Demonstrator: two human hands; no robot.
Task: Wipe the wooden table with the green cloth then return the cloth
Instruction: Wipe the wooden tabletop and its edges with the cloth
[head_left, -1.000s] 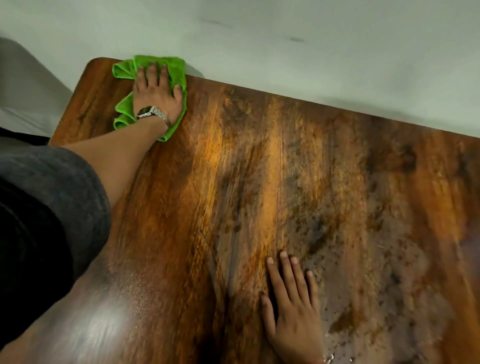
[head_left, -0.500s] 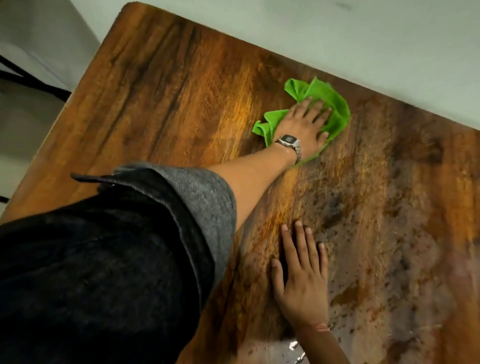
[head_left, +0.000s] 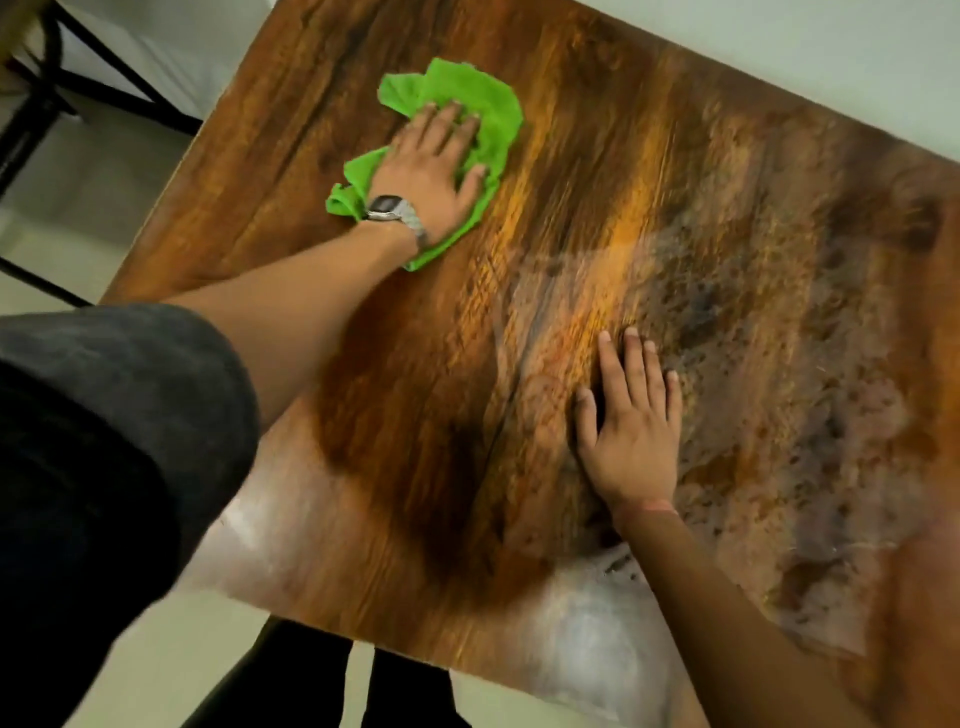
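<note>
The wooden table (head_left: 597, 171) fills most of the view, with dark grain on the left and a smeared, dusty patch on the right. A crumpled green cloth (head_left: 491, 106) lies on its far left part. My left hand (head_left: 434, 166), with a metal watch on the wrist, presses flat on top of the cloth, fingers spread. Flat on the bare wood nearer to me rests my right hand (head_left: 631, 421), palm down, holding nothing. A dark rolled-up sleeve covers my left upper arm.
A pale wall runs along the table's far edge (head_left: 831, 47). Black metal legs of other furniture (head_left: 41, 119) stand on the light floor to the left. My dark trouser legs (head_left: 332, 680) show below the table's near edge.
My left hand has slid the green cloth across the table, first rightward from the far left corner, then back to the left and nearer to me. My right hand has stayed planted.
</note>
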